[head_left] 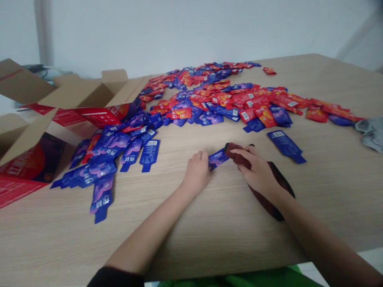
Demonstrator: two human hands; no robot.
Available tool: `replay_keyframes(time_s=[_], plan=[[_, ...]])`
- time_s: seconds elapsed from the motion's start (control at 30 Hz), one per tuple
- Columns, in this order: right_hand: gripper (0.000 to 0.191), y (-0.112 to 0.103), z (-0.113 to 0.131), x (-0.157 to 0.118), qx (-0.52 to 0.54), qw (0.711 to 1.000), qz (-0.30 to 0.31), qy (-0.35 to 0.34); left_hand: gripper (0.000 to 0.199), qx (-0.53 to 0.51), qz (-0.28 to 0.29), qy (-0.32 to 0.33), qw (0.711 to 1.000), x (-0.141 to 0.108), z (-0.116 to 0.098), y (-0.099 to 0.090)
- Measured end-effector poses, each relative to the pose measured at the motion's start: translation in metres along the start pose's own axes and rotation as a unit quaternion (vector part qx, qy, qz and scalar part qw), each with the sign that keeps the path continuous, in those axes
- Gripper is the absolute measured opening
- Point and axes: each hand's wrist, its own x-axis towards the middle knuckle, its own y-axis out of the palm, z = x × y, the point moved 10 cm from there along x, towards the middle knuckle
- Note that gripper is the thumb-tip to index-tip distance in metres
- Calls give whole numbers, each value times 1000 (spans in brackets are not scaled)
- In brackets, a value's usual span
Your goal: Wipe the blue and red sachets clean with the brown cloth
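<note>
With the left hand (196,171) clamped on the blue sachet (218,158) between the hands at the desk (191,235), and the right hand (254,169) on the dark red strap (238,159), uneven pull could twist the sachet loose.

Soft, muted light leaves faint shadows; the edges seem slightly blurred.

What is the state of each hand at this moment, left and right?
Left hand: closed, holding one end of a blue sachet.
Right hand: closed on a dark maroon object; its exact kind cannot be told.
</note>
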Motion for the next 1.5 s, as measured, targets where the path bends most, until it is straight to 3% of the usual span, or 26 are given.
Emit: replay_keyframes(time_s=[0.17,0.27,0.4,0.53,0.6,0.73,0.8,0.87,1.0,1.13,1.2,1.27,1.33,1.43,1.5], plan=[[44,-10,23,-12,-44,998,-23,-39,26,30,5,94,995,-27,-17,2],[44,5,25,-19,-48,998,34,-31,31,42,7,137,990,-47,-18,8],[41,25,13,-24,-73,986,148,-2,37,-22,3,152,988,-69,-8,7],[41,20,19,-11,-94,988,124,8,37,-44,-12,162,986,-79,-4,5],[41,25,38,-4,-108,988,104,-20,37,-21,-21,148,988,-79,-2,6],[36,67,88,-10,-172,959,153,-163,33,9,-8,128,992,-77,0,10],[34,80,94,-17,-204,946,166,-188,33,15,-1,134,991,-79,1,13],[33,77,84,-17,-215,951,155,-162,39,22,0,140,990,-83,2,16],[32,53,40,-11,-231,962,123,-76,49,18,9,134,991,-89,5,22],[27,34,-2,1,-227,964,137,-6,51,-18,14,132,991,-88,8,20],[23,26,-7,9,-205,968,143,8,49,-33,10,134,990,-88,8,17],[22,17,4,15,-184,976,115,-2,48,-37,4,138,990,-88,7,16],[27,17,31,14,-156,983,85,-42,46,-31,-4,141,990,-89,5,16],[44,48,77,-6,-132,970,142,-146,43,-11,-14,130,991,-90,4,16],[48,69,89,-20,-158,953,184,-179,43,1,-11,125,992,-90,3,17]])
